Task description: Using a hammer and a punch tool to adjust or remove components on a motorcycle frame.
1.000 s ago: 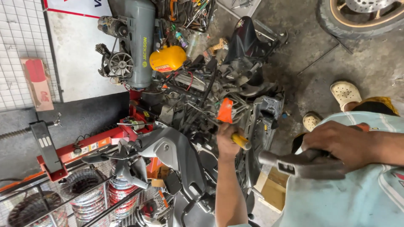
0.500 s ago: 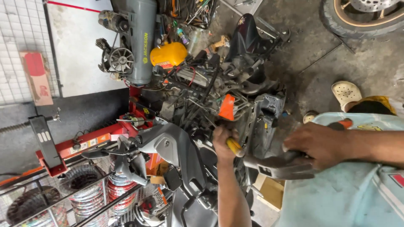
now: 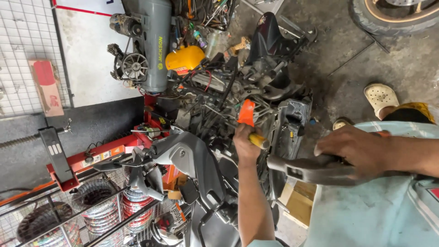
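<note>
While both hands grip, left (image 3: 247, 144) hides a yellow-handled tool (image 3: 259, 141), right (image 3: 354, 151) covers a grey panel (image 3: 311, 169).

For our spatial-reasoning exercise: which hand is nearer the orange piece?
Left. The left hand, gripping a yellow-handled tool, is just below the orange piece; the right hand sits farther off, on a dark grey part.

The yellow-handled tool (image 3: 257, 140) is mostly hidden inside the left hand (image 3: 247, 142). Its tip seems lost among the engine parts (image 3: 215, 98). The tyre (image 3: 393, 16) is cut off at the top edge.
</note>
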